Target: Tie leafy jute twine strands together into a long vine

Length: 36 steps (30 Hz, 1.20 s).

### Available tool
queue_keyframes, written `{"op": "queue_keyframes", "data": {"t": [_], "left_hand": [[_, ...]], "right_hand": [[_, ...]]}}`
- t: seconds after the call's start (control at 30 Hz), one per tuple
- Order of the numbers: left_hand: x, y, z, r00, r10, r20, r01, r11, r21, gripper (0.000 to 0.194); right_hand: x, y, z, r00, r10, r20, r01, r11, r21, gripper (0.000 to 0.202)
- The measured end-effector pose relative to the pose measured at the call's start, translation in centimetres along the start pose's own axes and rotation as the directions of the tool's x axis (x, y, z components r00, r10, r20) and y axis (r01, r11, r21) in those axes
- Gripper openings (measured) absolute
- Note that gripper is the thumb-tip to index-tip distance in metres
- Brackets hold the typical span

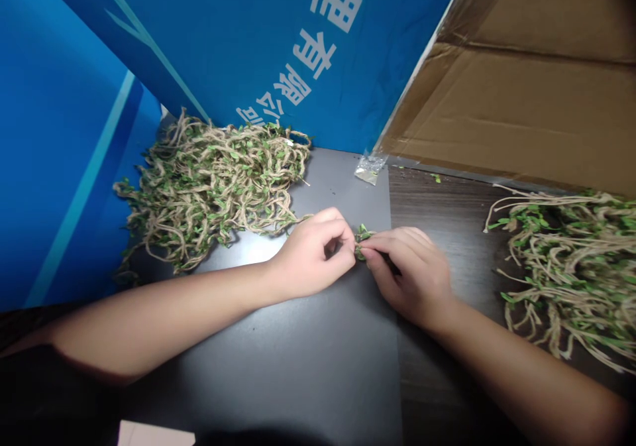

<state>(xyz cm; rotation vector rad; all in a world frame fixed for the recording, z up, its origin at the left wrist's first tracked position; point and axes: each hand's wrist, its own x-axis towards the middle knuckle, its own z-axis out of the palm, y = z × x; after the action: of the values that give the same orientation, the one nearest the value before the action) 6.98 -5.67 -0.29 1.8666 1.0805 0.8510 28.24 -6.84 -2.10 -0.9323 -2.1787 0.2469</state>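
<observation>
My left hand [318, 250] and my right hand [410, 267] meet near the middle of the view, over the grey mat. Both are closed in a pinch on a length of twine with green leaves [363, 232]. Leaves poke out between the fingertips, and most of the strand is hidden by the hands. A bit of twine appears behind my left hand, close to a big heap of leafy twine [223, 174] at the left. Another pile of leafy twine [576, 260], with many loose ends, lies to the right of my right hand.
A grey mat [298, 366] covers part of the dark wooden table [437, 197]. Blue panels with white characters [318, 55] stand behind, and a cardboard sheet [536, 101] leans at the right. A small clear packet [370, 169] lies near them. A pale card [156, 435] shows at the bottom.
</observation>
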Motion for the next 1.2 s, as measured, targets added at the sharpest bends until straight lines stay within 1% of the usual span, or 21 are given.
{"op": "queue_keyframes", "data": {"t": [0.13, 0.27, 0.4, 0.6, 0.77, 0.83, 0.97, 1.07, 1.2], "left_hand": [[0.05, 0.10, -0.03, 1.000, -0.013, -0.005, 0.013, 1.000, 0.004, 0.012], [0.02, 0.14, -0.02, 1.000, -0.017, -0.009, 0.017, 1.000, 0.008, 0.012], [0.01, 0.10, -0.04, 1.000, -0.008, -0.018, 0.008, 1.000, 0.010, 0.012], [-0.13, 0.21, -0.02, 0.999, 0.020, -0.033, -0.019, 1.000, 0.010, 0.011], [-0.42, 0.35, 0.03, 0.992, 0.096, -0.083, -0.091, 0.994, 0.053, 0.011], [-0.47, 0.38, 0.04, 0.988, 0.119, -0.099, -0.115, 0.992, 0.046, 0.011], [-0.52, 0.38, 0.04, 0.987, 0.127, -0.102, -0.126, 0.992, 0.012, 0.011], [-0.60, 0.33, 0.01, 0.984, 0.147, -0.105, -0.146, 0.989, 0.012, 0.010], [-0.67, 0.21, 0.01, 0.979, 0.168, -0.114, -0.157, 0.983, 0.099, 0.010]], "right_hand": [[-0.12, 0.10, 0.19, 0.999, 0.040, 0.005, -0.040, 0.998, 0.041, 0.009], [0.07, 0.07, 0.16, 0.998, 0.060, 0.013, -0.061, 0.992, 0.108, 0.010], [0.45, -0.03, 0.07, 0.997, 0.077, -0.003, -0.076, 0.986, 0.149, 0.011], [0.42, -0.01, 0.04, 0.997, 0.074, -0.008, -0.072, 0.985, 0.156, 0.011], [0.32, -0.27, 0.03, 0.998, 0.049, -0.029, -0.045, 0.991, 0.124, 0.011], [0.40, -0.43, 0.02, 0.998, 0.034, -0.055, -0.026, 0.990, 0.139, 0.013], [0.52, -0.43, 0.04, 0.996, 0.013, -0.085, 0.003, 0.982, 0.191, 0.018], [0.30, -0.24, 0.04, 0.998, -0.002, -0.059, 0.011, 0.988, 0.156, 0.017], [-0.09, -0.28, -0.16, 0.998, -0.046, -0.034, 0.046, 0.999, 0.004, 0.022]]}}
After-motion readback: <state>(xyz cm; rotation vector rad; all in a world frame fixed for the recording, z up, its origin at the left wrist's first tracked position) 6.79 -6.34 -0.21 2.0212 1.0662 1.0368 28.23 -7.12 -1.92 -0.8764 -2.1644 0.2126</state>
